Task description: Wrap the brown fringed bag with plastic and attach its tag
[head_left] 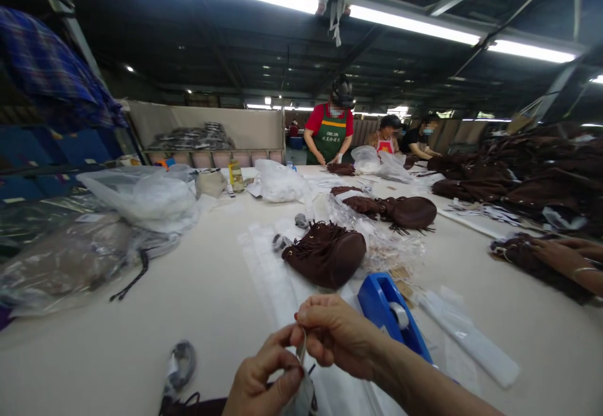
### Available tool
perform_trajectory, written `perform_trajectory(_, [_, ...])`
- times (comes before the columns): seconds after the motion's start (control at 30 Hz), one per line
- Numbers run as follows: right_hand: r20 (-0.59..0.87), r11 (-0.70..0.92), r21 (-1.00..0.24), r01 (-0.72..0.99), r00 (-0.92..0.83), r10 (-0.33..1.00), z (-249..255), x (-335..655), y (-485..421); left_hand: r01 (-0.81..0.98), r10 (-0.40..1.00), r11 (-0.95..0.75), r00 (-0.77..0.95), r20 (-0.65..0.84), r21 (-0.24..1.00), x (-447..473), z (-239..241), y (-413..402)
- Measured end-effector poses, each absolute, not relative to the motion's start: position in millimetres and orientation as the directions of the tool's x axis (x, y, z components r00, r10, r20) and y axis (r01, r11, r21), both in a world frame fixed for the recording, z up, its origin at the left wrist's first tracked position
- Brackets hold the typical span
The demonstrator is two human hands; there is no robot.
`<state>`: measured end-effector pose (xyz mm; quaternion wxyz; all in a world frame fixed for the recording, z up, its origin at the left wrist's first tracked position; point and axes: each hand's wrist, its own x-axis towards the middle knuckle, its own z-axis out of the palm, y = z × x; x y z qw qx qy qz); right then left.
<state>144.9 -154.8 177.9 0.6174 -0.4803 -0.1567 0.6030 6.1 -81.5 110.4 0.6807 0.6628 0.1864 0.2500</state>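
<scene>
My left hand (264, 381) and my right hand (336, 334) meet low in the middle of the view, both pinching a small clear plastic strip (301, 350) between thumb and fingers. A dark brown piece (198, 403) lies under my left hand at the bottom edge. Just right of my right hand stands a blue tape dispenser (384, 306). Beyond my hands a brown fringed suede bag (327, 252) lies on the cream table (207, 303).
Clear plastic bags (141, 196) pile up at the left. Another brown bag (405, 212) lies further back, more stacked at the right (527, 177). A co-worker's hand (563, 256) rests on a bag at the right edge. Three people work at the far end.
</scene>
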Motion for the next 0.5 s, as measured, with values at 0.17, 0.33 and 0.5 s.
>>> perform_trajectory(0.17, [-0.391, -0.236, -0.811, -0.535, 0.196, 0.899, 168, 143, -149, -0.044, 0.380, 0.638, 0.886, -0.264, 0.769, 11, 103, -88])
perform_trajectory(0.33, [-0.249, -0.141, -0.948, -0.286, 0.387, 0.888, 159, 143, -160, -0.087, 0.415, 0.776, 0.817, -0.401, 0.624, 9, 101, -97])
perform_trajectory(0.5, [0.074, -0.057, -0.955, 0.291, 0.418, 0.906, 150, 138, -200, -0.125, 0.434, 0.813, 0.782, -0.448, 0.569, 5, 108, -98])
